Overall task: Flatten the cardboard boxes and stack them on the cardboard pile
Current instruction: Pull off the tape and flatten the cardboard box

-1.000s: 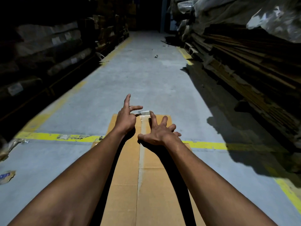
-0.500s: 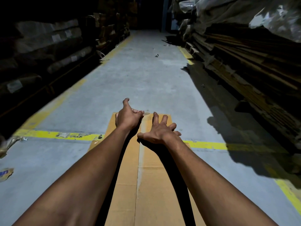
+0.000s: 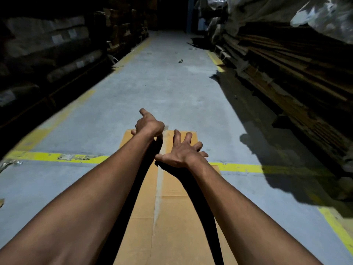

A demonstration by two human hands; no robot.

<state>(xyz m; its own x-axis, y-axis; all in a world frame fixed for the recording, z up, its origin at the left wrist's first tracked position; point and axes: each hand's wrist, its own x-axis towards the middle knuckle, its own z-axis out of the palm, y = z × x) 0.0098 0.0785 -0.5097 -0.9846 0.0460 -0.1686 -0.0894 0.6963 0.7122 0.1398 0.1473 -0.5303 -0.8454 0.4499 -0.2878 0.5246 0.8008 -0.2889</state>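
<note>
My two bare arms reach out over a long cardboard box point(image 3: 168, 217) lying on the grey concrete floor point(image 3: 162, 88) of a dim warehouse aisle, its far end crossing a scuffed yellow painted line point(image 3: 57, 156). The box is plain brown corrugated board, smooth and matte, with a strip of clear packing tape point(image 3: 159, 180) running lengthwise down its centre seam and a faint crease across its width; I can read no print on it. My left hand point(image 3: 149, 125) sits at the far edge of the box, fingers curled down over the end of the tape, where a bit of tape shows just beside the knuckles; whether the fingers actually pinch it I cannot tell, since they are hidden behind the back of the hand, with the forefinger sticking out ahead. My right hand point(image 3: 181, 152) presses on the board just right of the tape, fingers spread apart and straight, tips on the cardboard. Hard light throws black shadows of both arms along the box. To the right, flattened cardboard sheets point(image 3: 286, 73) lie stacked in ragged brown layers along the aisle, with crumpled plastic wrap point(image 3: 315, 14) above them. To the left, dark shelving holds wrapped bundles point(image 3: 47, 39) bearing pale labels too blurred to read. A small scrap point(image 3: 180, 61) lies farther down the floor.
</note>
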